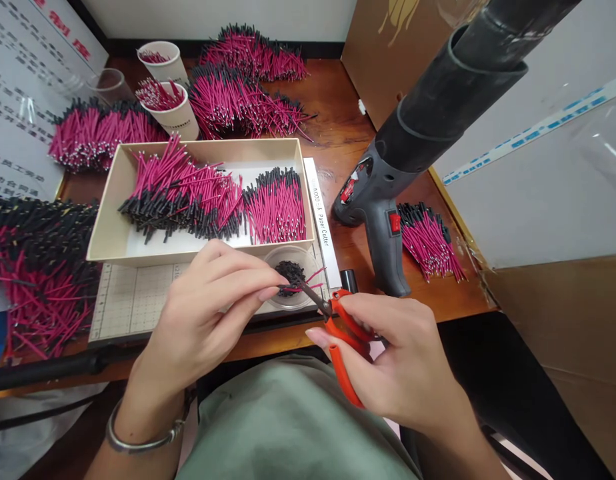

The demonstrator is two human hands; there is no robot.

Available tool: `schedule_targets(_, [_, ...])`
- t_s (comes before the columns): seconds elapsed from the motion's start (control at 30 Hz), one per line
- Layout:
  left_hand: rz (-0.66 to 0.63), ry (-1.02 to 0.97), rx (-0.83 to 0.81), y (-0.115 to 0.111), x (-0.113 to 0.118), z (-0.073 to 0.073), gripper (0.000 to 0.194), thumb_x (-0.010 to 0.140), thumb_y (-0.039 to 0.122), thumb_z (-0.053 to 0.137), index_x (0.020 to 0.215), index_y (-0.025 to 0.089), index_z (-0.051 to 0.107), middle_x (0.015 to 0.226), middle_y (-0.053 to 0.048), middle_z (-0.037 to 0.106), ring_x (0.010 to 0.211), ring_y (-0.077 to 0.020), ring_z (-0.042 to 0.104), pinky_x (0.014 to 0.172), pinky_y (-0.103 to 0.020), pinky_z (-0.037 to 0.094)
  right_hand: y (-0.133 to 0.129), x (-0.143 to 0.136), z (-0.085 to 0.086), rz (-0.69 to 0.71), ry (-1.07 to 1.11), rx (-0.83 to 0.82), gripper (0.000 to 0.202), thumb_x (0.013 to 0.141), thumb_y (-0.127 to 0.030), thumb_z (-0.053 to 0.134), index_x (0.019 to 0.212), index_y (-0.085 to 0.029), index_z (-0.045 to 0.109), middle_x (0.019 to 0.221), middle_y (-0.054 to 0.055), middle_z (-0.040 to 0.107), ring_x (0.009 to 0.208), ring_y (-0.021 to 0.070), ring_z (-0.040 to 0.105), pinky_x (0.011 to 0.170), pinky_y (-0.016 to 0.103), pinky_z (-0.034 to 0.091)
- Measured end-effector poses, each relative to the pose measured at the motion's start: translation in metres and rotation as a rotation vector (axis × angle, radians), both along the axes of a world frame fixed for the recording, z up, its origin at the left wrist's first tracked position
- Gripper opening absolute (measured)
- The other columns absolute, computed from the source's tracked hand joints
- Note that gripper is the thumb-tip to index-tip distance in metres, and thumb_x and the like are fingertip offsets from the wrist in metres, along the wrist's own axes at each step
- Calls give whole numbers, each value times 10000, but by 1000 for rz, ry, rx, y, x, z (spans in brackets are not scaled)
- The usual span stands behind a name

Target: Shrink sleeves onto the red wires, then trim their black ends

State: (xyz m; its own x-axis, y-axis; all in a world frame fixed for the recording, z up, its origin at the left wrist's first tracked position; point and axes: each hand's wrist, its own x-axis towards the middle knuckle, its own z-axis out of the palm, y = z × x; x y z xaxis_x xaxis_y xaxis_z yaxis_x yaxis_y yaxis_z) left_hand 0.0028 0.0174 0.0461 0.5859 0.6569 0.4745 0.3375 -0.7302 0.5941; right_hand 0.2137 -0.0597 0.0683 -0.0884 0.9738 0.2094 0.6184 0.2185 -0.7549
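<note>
My left hand (pixel 215 307) pinches a short pink wire (pixel 299 289) by its dark end, over a clear round cup (pixel 308 303). Inside the cup lies a heap of small black bits (pixel 291 272). My right hand (pixel 398 353) grips red-handled scissors (pixel 349 328); their blades (pixel 313 297) reach up to the wire close to my left fingertips. Whether the blades touch the wire I cannot tell. Just behind my hands stands a cream box (pixel 203 257) with pink wires (pixel 277 207) that have black ends, in two groups.
A paper cutter (pixel 128 293) lies under the box and cup. A heat gun (pixel 393 213) stands at the right, beside a small wire pile (pixel 431 243). More wire piles (pixel 238 100) lie at the back and left (pixel 43 267). Two paper cups (pixel 175 123) hold wires.
</note>
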Motion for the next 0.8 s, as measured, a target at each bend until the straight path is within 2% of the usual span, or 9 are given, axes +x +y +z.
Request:
schedule_targets(0.43, [-13,6,-13,-1,1,2,159,999,54,605,1043,187,679,944,-5,748,876,-138,617,818,-288,496,-2,1,-3,25,-22,22,448,898,-197,698,642,-160,332,592,-76,283,554,29,223,511,170,230])
schedule_targets(0.6, [13,-20,-4,-1,1,1,153,990,56,637,1054,191,670,941,5,731,876,-123,612,825,-280,492,-1,0,-3,11,-20,24,427,922,-170,657,644,-169,332,591,-69,271,559,40,207,490,184,206])
schedule_targets(0.8, [27,-29,3,-1,0,0,154,978,65,661,1041,205,678,931,14,731,869,-130,612,803,-291,489,-1,-1,-3,14,6,38,448,878,-181,709,656,-169,321,604,-77,269,564,31,213,498,168,218])
